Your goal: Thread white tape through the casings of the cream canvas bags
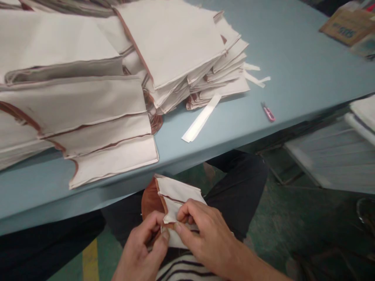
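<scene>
You pinch a cream-and-brown cloth piece (179, 189) in both hands, over your dark trousers (244, 187).
Your left hand (142, 246) holds its brown edge between thumb and finger; your right hand (206, 232) pinches it just beside. Ahead, the blue table (293, 70) bears stacked cream pieces (178, 39), white strips (202, 118) and a small pink tool (268, 112).

The top (187, 270) is creamy white with black stripes, and the stripes curve like little hills. The pants (249, 189) are very dark, almost black, and look plain, with long legs that cover the knees. The left hand (144, 246) and the right hand (208, 233) are bare, and so is the right forearm (249, 260).
</scene>
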The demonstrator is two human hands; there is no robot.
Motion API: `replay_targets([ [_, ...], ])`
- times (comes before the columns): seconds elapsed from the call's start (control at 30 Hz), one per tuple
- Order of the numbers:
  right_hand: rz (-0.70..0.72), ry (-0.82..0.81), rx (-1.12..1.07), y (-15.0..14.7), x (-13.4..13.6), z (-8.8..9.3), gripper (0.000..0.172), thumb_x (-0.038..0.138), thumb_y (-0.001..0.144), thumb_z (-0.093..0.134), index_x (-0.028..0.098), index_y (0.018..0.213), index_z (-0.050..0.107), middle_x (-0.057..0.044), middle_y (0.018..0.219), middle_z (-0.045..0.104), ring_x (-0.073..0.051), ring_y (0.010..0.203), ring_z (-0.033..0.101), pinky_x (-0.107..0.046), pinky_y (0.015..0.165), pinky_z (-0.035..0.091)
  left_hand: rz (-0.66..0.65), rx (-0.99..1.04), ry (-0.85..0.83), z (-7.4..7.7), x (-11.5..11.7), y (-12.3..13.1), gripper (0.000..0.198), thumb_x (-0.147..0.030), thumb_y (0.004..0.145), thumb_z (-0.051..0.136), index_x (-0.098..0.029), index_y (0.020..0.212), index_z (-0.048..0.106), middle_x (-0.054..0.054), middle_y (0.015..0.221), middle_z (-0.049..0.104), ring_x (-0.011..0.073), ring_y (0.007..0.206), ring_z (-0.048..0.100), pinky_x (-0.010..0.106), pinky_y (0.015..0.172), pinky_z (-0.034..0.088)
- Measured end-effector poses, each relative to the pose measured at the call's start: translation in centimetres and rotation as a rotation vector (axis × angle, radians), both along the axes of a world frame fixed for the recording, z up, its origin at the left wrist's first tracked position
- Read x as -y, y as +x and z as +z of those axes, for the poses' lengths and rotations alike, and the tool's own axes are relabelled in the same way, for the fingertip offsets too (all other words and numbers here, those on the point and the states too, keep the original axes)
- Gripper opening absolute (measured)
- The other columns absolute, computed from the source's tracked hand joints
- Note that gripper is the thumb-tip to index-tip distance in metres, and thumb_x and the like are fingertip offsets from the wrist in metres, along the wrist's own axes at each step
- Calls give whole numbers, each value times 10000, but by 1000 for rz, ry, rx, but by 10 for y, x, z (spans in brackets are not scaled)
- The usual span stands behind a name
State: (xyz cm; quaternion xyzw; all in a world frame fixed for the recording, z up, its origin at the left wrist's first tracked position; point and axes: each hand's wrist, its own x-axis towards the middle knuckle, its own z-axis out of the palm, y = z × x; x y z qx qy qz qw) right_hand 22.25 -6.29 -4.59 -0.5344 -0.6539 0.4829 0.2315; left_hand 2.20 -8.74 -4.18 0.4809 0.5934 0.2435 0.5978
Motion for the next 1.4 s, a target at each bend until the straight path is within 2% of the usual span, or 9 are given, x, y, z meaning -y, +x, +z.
replay_targets([
  [0.13, 45, 229, 47, -2, 8, -10, 129, 131, 963, 657, 212, 883, 598, 9, 815, 693, -159, 747, 658, -292, 703, 385, 8, 90, -53, -5, 3, -5, 244, -416, 1022, 620, -215, 987, 755, 15, 893, 745, 201, 832, 677, 229, 785, 546],
  [0.27, 29, 257, 41, -8, 16, -17, 152, 136, 970, 621, 225, 864, 559, 19, 767, 678, -154, 680, 641, -296, 663, 377, 26, 174, -194, -5, 4, -8, 397, -581, 1009, 649, -203, 1032, 770, 39, 960, 775, 234, 910, 699, 265, 862, 567],
  [0.47, 54, 272, 81, -13, 27, -24, 136, 130, 941, 611, 234, 868, 562, 13, 763, 704, -173, 674, 685, -305, 664, 404, -28, 38, -223, -1, 3, -6, 572, -719, 1014, 583, -182, 919, 755, 30, 857, 723, 223, 854, 649, 251, 783, 540],
  [0.67, 67, 279, 196, -15, 32, -28, 154, 130, 899, 660, 239, 841, 567, 6, 735, 709, -192, 658, 686, -311, 641, 396, -32, 23, -245, -6, -1, 1, 670, -803, 941, 614, -165, 754, 693, -7, 695, 575, 159, 648, 476, 247, 623, 477],
  [0.73, 20, 277, 162, -15, 32, -27, 157, 121, 885, 661, 240, 836, 570, 16, 729, 703, -185, 655, 681, -308, 643, 397, 12, 17, -229, -11, 1, 3, 653, -792, 914, 650, -164, 742, 682, 1, 706, 579, 160, 655, 480, 245, 608, 467],
  [0.83, -63, 277, 81, -13, 29, -23, 139, 128, 873, 664, 238, 854, 581, 28, 749, 701, -166, 662, 679, -296, 661, 407, 133, -24, -144, -16, 6, 8, 535, -667, 930, 686, -182, 708, 643, -20, 689, 533, 148, 640, 449, 230, 585, 432],
  [1.03, -157, 329, 28, -9, 17, -12, 130, 225, 884, 708, 233, 864, 580, 20, 756, 693, -160, 648, 656, -284, 655, 412, 352, -154, 87, -7, 15, 29, 418, -428, 1014, 589, -214, 657, 555, -37, 673, 497, 150, 643, 433, 243, 606, 389],
  [1.23, -162, 265, 17, -15, 14, -8, 166, 235, 865, 752, 238, 840, 587, 42, 695, 686, -148, 591, 646, -279, 632, 408, 384, -331, 176, -2, 15, 37, 434, -359, 1066, 530, -228, 652, 523, -45, 619, 452, 149, 586, 390, 271, 570, 340],
  [1.4, -204, 245, -18, -15, 7, -7, 173, 252, 850, 727, 241, 817, 557, 30, 706, 674, -156, 605, 631, -288, 627, 415, 380, -184, 120, -6, 5, 30, 475, -466, 1103, 495, -243, 687, 448, -41, 638, 458, 151, 586, 383, 264, 534, 359],
])
